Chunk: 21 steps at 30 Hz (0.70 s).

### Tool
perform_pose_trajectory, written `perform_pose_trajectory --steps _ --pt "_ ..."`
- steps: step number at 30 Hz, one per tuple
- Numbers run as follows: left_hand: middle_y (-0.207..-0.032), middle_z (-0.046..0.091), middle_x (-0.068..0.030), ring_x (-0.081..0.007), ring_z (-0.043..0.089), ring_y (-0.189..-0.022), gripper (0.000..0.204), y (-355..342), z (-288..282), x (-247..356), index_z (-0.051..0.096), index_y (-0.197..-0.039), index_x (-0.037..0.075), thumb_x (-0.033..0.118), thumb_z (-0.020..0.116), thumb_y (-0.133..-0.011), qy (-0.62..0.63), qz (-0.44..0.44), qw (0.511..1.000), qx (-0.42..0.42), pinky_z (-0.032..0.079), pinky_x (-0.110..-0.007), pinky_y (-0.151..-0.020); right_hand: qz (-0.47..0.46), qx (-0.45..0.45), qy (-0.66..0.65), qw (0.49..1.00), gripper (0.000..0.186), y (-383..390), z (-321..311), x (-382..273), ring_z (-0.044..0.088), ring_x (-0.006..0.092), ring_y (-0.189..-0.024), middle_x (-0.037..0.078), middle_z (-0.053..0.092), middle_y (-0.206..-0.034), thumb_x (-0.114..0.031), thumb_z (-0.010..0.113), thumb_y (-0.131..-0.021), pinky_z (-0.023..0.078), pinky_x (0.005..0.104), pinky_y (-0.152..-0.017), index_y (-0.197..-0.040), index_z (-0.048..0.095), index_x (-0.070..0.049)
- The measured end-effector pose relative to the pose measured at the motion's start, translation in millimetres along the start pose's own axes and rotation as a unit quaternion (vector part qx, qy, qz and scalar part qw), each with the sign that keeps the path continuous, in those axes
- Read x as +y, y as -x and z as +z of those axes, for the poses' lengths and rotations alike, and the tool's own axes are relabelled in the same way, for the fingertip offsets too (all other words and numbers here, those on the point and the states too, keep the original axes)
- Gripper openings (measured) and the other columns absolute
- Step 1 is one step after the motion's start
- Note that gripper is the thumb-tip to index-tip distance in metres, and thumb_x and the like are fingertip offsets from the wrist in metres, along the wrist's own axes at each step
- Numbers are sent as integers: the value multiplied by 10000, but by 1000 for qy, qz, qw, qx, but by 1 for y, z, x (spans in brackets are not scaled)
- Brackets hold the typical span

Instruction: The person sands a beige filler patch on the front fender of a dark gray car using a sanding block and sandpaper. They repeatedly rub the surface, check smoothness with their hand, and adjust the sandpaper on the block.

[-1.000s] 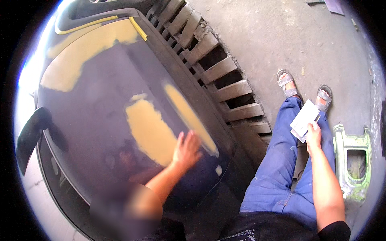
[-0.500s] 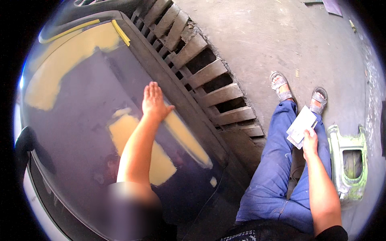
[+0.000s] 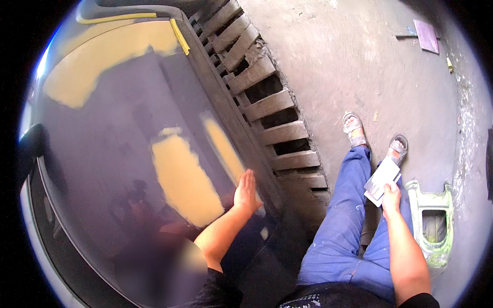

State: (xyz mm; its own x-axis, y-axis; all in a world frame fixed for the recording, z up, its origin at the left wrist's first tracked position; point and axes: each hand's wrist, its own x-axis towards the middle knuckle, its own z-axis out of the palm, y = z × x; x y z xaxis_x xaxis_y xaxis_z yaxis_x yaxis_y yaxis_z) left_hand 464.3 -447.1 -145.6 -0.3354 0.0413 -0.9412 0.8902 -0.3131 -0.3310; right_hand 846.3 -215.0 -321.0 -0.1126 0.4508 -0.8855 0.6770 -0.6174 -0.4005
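Observation:
My left hand lies flat with its fingers stretched out on a dark grey car body panel. It covers the lower end of a narrow strip of yellow filler. Beside that strip is a broad yellow filler patch, and a curved filler area runs along the far end. My right hand hangs in front of my legs, its fingers closed on a few thin whitish rectangular sheets. I cannot tell what the sheets are made of.
A slatted grate with open gaps runs along the car's edge. Yellow tape sticks to the panel's far corner. A light green frame-like part stands right of my legs. A purple piece lies on the concrete floor.
My left hand has slid nearer and to the right along the panel, from the strip's far end to its lower end. My right hand still holds the sheets. The view has shifted.

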Motion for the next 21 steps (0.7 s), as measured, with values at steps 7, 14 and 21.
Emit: perform_pose_trajectory --steps 7,14,21 --pt "-1569 151 -156 -297 82 -1461 1014 48 15 63 228 -1473 -22 745 376 -827 25 51 998 -20 29 -427 -1175 -35 -5 -16 999 230 -2 -22 11 617 237 -872 152 660 -913 -148 540 -885 461 357 -800 -1005 616 33" --pt "-1390 470 -189 -329 426 -1305 817 74 -4 69 461 -1371 35 679 376 -874 331 228 890 -215 322 -416 -1084 -70 -20 60 996 205 30 -46 -30 604 232 -816 154 648 -866 -141 552 -874 460 370 -762 -959 609 36" --pt "-814 580 -152 -373 605 -781 179 71 -17 -32 529 -849 69 240 556 -896 555 90 768 306 501 -476 -676 -55 -21 52 997 222 21 -47 -79 567 169 -808 100 650 -880 -165 558 -899 453 343 -750 -986 610 32"
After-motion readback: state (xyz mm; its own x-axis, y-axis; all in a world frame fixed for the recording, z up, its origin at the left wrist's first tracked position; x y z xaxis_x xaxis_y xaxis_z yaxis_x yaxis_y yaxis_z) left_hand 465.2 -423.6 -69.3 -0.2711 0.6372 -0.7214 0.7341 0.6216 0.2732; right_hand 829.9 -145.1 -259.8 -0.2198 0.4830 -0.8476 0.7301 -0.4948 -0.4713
